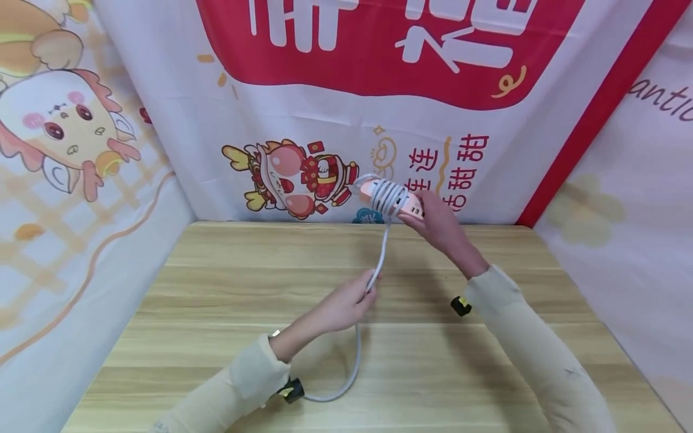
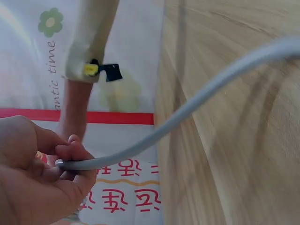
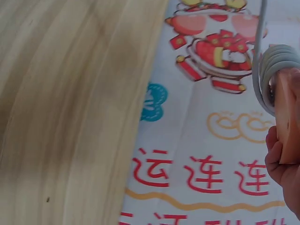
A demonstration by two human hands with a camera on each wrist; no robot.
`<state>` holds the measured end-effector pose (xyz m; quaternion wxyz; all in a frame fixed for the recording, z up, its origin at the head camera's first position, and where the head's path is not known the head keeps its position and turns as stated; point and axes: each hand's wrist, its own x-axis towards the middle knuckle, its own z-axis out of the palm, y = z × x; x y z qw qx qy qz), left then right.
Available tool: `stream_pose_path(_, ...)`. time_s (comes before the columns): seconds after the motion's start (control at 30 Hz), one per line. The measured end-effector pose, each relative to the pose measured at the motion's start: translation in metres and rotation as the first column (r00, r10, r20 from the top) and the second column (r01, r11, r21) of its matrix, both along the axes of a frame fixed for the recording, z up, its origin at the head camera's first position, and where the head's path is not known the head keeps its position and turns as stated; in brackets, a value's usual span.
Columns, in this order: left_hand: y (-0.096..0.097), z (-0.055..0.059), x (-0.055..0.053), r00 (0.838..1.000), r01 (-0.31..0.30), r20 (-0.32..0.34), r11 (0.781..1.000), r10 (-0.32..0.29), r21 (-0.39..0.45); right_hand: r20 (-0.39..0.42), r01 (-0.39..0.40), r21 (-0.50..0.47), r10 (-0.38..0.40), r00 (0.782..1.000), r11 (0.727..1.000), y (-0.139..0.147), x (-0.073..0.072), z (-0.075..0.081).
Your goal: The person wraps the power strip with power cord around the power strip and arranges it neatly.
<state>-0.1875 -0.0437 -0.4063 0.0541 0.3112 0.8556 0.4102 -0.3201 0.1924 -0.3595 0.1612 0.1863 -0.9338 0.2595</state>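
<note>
Raised near the back of the table, my right hand grips one end of a pink and white power strip. Several turns of its grey-white cord are wound around the strip's middle. From the coil the cord drops to my left hand, whose curled fingers pinch it lower down. Below that hand the cord hangs in a loop toward the front left, its far end hidden behind the left wrist. In the right wrist view the strip's pink side and the wound turns show at the right edge.
A wood-grain table lies beneath both hands. Printed cloth hangs behind it, with further printed cloths at the left and right. Small black and yellow pieces sit by each sleeve cuff.
</note>
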Motion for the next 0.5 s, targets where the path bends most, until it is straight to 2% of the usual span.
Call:
stream_pose_path(0.1, 0.004, -0.001, 0.002, 0.999, 0.022, 0.029, 1.0, -0.022, -0.013, 0.007, 0.005, 0.01, -0.005, 1.0, 1.0, -0.001, -0.015, -0.018)
stream_pose_path(0.27, 0.005, 0.001, 0.008, 1.0, 0.025, -0.004, 0.999, -0.025, -0.039, -0.04, -0.035, 0.042, 0.036, 0.999, 0.999, -0.008, -0.025, -0.045)
stream_pose_path(0.4, -0.003, 0.014, 0.009, 0.997, 0.031, -0.074, 0.995, -0.038, -0.098, -0.109, -0.099, 0.096, 0.109, 0.988, 0.99, -0.018, -0.029, -0.061)
stream_pose_path(0.5, -0.012, 0.028, 0.005, 0.994, 0.024, -0.105, 0.991, -0.038, -0.132, -0.181, -0.169, 0.115, 0.188, 0.965, 0.979, -0.021, -0.03, -0.072)
